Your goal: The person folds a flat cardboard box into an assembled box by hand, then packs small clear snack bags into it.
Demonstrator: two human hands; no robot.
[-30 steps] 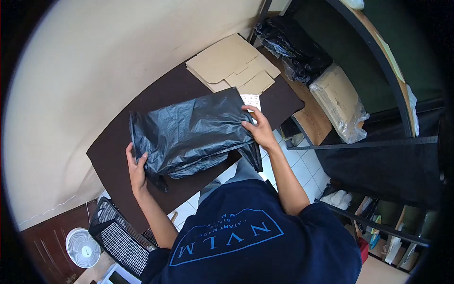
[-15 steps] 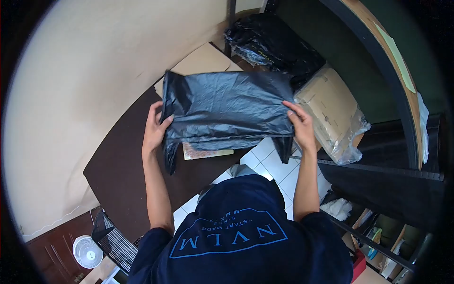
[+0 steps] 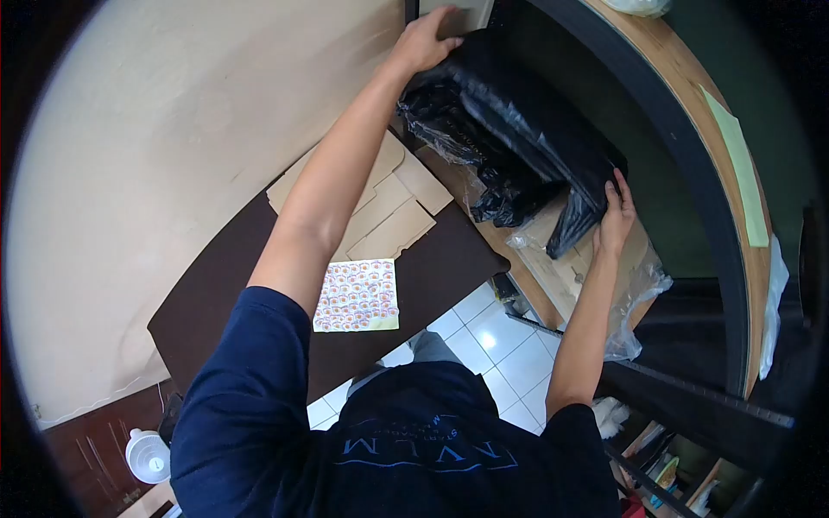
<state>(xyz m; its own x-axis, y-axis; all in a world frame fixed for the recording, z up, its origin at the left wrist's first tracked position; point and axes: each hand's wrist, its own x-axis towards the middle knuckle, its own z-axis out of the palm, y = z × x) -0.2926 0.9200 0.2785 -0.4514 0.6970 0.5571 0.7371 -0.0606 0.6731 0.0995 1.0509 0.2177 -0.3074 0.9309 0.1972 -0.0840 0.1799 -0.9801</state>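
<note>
A black plastic bag [image 3: 540, 116], long and wrinkled, is held out over the shelf at the upper right. My left hand [image 3: 427, 41] grips its far end, thumb toward the bag and fingers partly out of sight behind it. Around the near right end my right hand [image 3: 615, 216] is closed, fingers on the outer edge. A loose flap of the bag [image 3: 574, 226] hangs down beside that hand. Underneath, another black plastic bundle [image 3: 509, 194] with clear wrap lies on the shelf, partly covered.
Flat cardboard in clear plastic [image 3: 553, 281] lies on the wooden shelf. On the dark brown table [image 3: 216, 298] are cardboard pieces [image 3: 393, 216] and a sheet of small round printed stickers [image 3: 356, 295]. A curved wooden edge [image 3: 691, 69] rises at the right; a white fan [image 3: 148, 456] is lower left.
Both hands have carried the black plastic bag from above the table up and right to the shelf, turning it diagonal. The sticker sheet and more cardboard are now uncovered.
</note>
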